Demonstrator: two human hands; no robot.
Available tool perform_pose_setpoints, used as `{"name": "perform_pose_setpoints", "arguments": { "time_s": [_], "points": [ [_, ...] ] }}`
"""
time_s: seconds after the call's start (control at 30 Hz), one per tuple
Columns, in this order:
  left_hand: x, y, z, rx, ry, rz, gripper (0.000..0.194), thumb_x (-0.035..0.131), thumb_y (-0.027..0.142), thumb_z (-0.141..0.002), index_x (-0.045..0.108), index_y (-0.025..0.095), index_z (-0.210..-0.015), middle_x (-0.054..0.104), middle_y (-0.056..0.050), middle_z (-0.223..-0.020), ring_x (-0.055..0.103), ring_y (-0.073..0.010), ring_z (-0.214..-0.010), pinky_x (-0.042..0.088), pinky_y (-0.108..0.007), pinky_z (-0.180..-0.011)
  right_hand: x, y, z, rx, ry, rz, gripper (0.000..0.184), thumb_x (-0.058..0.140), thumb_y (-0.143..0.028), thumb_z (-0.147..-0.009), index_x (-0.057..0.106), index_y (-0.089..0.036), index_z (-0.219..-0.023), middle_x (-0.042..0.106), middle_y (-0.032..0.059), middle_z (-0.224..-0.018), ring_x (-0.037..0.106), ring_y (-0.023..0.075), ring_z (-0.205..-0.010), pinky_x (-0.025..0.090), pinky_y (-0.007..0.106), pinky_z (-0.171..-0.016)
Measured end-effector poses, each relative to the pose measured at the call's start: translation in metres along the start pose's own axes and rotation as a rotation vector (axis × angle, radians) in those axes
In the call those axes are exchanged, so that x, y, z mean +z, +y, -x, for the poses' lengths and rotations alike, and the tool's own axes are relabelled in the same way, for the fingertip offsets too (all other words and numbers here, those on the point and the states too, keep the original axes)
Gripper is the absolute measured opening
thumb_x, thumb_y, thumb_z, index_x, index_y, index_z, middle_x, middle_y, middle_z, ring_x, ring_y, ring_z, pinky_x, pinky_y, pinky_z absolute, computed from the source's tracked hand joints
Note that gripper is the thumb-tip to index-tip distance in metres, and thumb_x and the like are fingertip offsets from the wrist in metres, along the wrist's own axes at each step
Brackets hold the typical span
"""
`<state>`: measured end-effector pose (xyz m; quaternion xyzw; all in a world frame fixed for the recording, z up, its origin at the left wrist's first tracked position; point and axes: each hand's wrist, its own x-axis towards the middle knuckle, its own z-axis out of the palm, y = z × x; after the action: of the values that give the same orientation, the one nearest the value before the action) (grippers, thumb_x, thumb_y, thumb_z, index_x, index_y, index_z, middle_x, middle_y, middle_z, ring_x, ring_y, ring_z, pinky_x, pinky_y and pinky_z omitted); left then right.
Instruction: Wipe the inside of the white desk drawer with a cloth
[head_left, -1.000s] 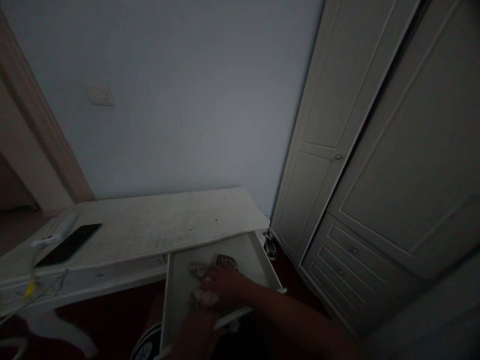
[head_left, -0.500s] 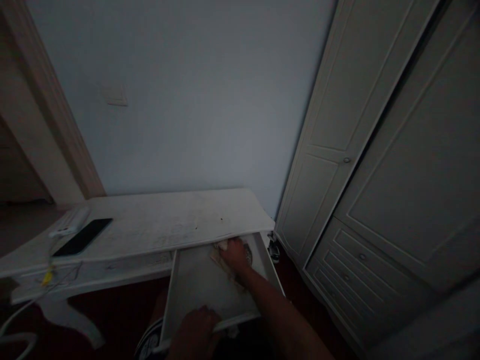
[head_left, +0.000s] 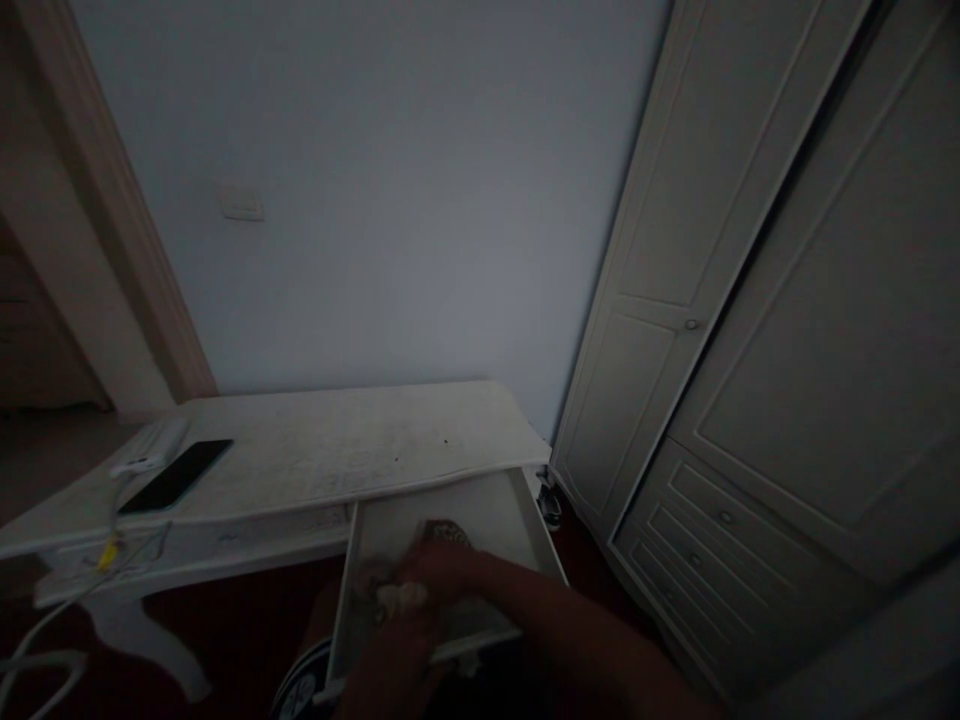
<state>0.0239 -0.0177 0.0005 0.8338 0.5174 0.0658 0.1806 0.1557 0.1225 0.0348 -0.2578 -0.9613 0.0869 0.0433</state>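
A pulled-out white drawer [head_left: 491, 505] juts from the white desk. Inside it, my right hand [head_left: 442, 570] is closed on a crumpled pale cloth [head_left: 401, 599] with a dark patterned part showing behind the knuckles, and presses it near the drawer's front left. My left hand [head_left: 401, 640] is closed at the drawer's front edge, just below the cloth and very close to my right hand. Dim light and blur hide the fingertips of both hands.
On the desk top [head_left: 360, 430] a dark phone [head_left: 176, 477] lies left, beside a white device [head_left: 150, 447] with a cable. A white wardrobe [head_left: 652, 370] with drawers stands at the right. Shoes [head_left: 550, 505] sit on the floor between desk and wardrobe.
My right hand has moved with the cloth from the back right of the drawer to its front left, beside my left hand. My left hand has stayed at the drawer's front.
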Motion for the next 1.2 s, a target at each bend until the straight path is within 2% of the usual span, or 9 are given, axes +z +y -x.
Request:
{"name": "perform_pose_setpoints", "arguments": {
  "time_s": [0.07,0.13,0.2,0.33,0.4,0.53,0.73,0.97,1.2],
  "points": [
    [0.002,-0.003,0.000,0.031,0.010,0.010,0.037,0.060,0.035,-0.097,0.068,0.033,-0.132,0.066,-0.008,-0.148,0.060,-0.0337,-0.137,0.047,-0.050,-0.117,-0.005,0.016,0.028,-0.113,-0.084,-0.007,0.026,0.076,-0.033,-0.083,0.079,-0.031,-0.109,0.080,-0.0059,-0.114,0.074,0.0153,-0.105,0.051,0.019,-0.090],
    [0.005,-0.006,0.000,0.024,0.009,-0.003,0.043,0.063,0.034,-0.095,0.064,0.036,-0.138,0.061,-0.007,-0.155,0.056,-0.0351,-0.142,0.045,-0.051,-0.120,-0.009,0.032,0.056,-0.113,-0.110,0.009,0.033,0.072,-0.036,-0.087,0.076,-0.026,-0.119,0.078,0.0029,-0.122,0.072,0.0204,-0.109,0.052,0.026,-0.096],
    [0.009,-0.009,-0.001,0.000,0.006,-0.029,0.044,0.064,0.033,-0.094,0.064,0.037,-0.138,0.060,-0.007,-0.156,0.054,-0.0359,-0.143,0.044,-0.053,-0.122,-0.012,0.049,0.079,-0.013,-0.094,0.031,0.044,0.075,-0.042,-0.086,0.073,-0.024,-0.126,0.074,0.0080,-0.128,0.070,0.0246,-0.115,0.051,0.033,-0.101],
    [0.025,-0.019,-0.008,-0.003,-0.005,-0.073,0.044,0.063,0.035,-0.095,0.063,0.037,-0.138,0.058,-0.008,-0.157,0.051,-0.0355,-0.146,0.041,-0.053,-0.124,-0.020,0.073,0.097,0.387,0.065,0.008,0.054,0.083,-0.045,-0.077,0.074,-0.021,-0.124,0.073,0.0131,-0.128,0.069,0.0305,-0.118,0.049,0.039,-0.104],
    [0.034,-0.024,-0.013,0.000,-0.024,-0.085,0.044,0.062,0.039,-0.095,0.063,0.036,-0.139,0.058,-0.009,-0.157,0.050,-0.0367,-0.147,0.042,-0.054,-0.123,-0.023,0.078,0.088,0.533,0.137,0.001,0.046,0.080,-0.040,-0.081,0.075,-0.017,-0.120,0.073,0.0161,-0.127,0.068,0.0321,-0.120,0.049,0.039,-0.105],
    [0.043,-0.028,-0.018,0.029,-0.021,-0.131,0.040,0.056,0.047,-0.098,0.064,0.036,-0.136,0.060,-0.008,-0.154,0.051,-0.0375,-0.145,0.044,-0.055,-0.119,-0.022,0.079,0.044,0.640,0.234,-0.012,0.045,0.071,-0.038,-0.090,0.071,-0.014,-0.129,0.071,0.0189,-0.133,0.067,0.0320,-0.125,0.050,0.038,-0.104],
    [0.025,-0.007,-0.010,-0.002,-0.008,-0.182,0.034,0.054,0.041,-0.101,0.066,0.031,-0.131,0.067,-0.010,-0.143,0.058,-0.0342,-0.135,0.048,-0.050,-0.113,-0.005,0.058,-0.013,0.702,0.276,-0.058,0.047,0.073,-0.046,-0.089,0.074,-0.011,-0.121,0.074,0.0242,-0.124,0.071,0.0364,-0.115,0.053,0.042,-0.098],
    [0.016,0.000,-0.014,-0.013,-0.079,-0.196,0.038,0.053,0.039,-0.101,0.066,0.027,-0.133,0.069,-0.014,-0.139,0.062,-0.0350,-0.131,0.051,-0.049,-0.110,0.010,0.027,-0.042,0.509,0.300,-0.071,0.062,0.077,-0.045,-0.081,0.067,-0.015,-0.134,0.071,0.0188,-0.135,0.064,0.0358,-0.128,0.045,0.045,-0.113],
    [0.011,0.003,-0.013,-0.010,-0.060,-0.146,0.041,0.056,0.038,-0.099,0.067,0.028,-0.137,0.069,-0.012,-0.142,0.062,-0.0357,-0.133,0.052,-0.050,-0.111,0.020,-0.006,-0.076,0.283,0.238,-0.087,0.068,0.079,-0.048,-0.076,0.064,-0.018,-0.135,0.070,0.0148,-0.139,0.066,0.0331,-0.126,0.048,0.042,-0.110]
  ]
}}
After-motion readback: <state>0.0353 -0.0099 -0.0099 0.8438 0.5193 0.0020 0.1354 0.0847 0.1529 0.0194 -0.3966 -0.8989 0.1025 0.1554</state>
